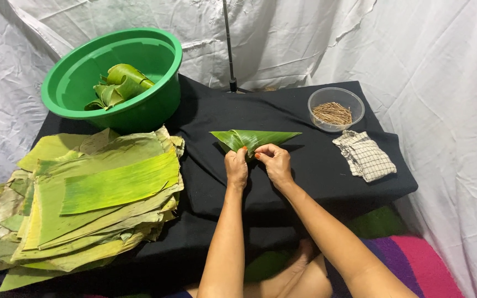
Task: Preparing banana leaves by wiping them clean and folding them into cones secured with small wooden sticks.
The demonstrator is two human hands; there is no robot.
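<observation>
A green banana leaf piece [258,138], folded into a flat triangle, lies on the black cloth near the table's middle. My left hand [237,168] pinches its lower point, thumb and fingers closed on the leaf. My right hand [274,161] pinches the same lower edge just to the right, fingertips touching the left hand's. Both forearms reach in from the bottom of the view.
A thick stack of banana leaf sheets [92,198] fills the table's left side. Behind it stands a green basin [164,60] with folded leaves [117,85] inside. At the back right sit a clear bowl of thin sticks [335,110] and a folded checked cloth [364,156].
</observation>
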